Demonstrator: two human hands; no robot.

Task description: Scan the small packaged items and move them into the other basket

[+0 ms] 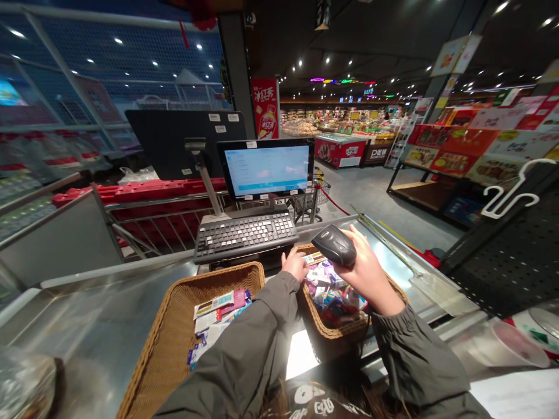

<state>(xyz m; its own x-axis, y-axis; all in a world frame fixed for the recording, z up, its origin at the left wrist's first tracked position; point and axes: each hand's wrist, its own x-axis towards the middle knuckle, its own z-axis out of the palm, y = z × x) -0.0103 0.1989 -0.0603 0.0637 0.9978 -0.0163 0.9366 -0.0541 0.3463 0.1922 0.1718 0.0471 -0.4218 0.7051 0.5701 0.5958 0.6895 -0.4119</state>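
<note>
My right hand (367,273) is closed around a black handheld barcode scanner (334,244), its head tilted to the left over the right wicker basket (325,331). My left hand (296,266) is at that basket's far left corner, fingers bent against the end of a flat snack packet (314,258) with a yellow and brown strip. Part of the grip is hidden. Below the scanner, many small wrapped snacks (327,288) in purple, white, red and blue fill the basket. Partly behind my left sleeve, the left wicker basket (152,343) holds several similar packets (213,305).
A black keyboard (247,234) and a lit monitor (268,169) stand behind the baskets on the metal counter (100,326). A clear plastic tub (519,343) and a white sheet (519,396) lie at right. White hooks (515,189) hang from a black panel. A plastic-wrapped item (26,378) sits front left.
</note>
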